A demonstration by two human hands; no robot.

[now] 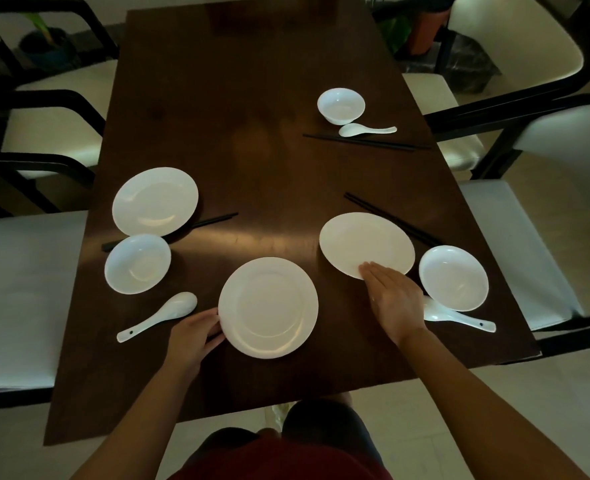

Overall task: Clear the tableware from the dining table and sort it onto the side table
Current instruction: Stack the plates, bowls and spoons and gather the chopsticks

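Both forearms are seen bare to the lower frame edge; no sleeves are visible. A thin ring (373, 299) is noted on a finger of the right hand (395, 303). A dark red garment (279, 459) is worn on the torso, with dark legwear (324, 424) seen below it.

Every plate (268, 307) here is plain white, no pattern, and so is each bowl (453, 278) and spoon (157, 316), all bright against a dark brown dining table (252, 116). Black chopsticks (364, 142) lie up at one o'clock. The chairs (515, 39) show cream cushions on black frames, and there's a terracotta-orange pot (426, 29) beyond.
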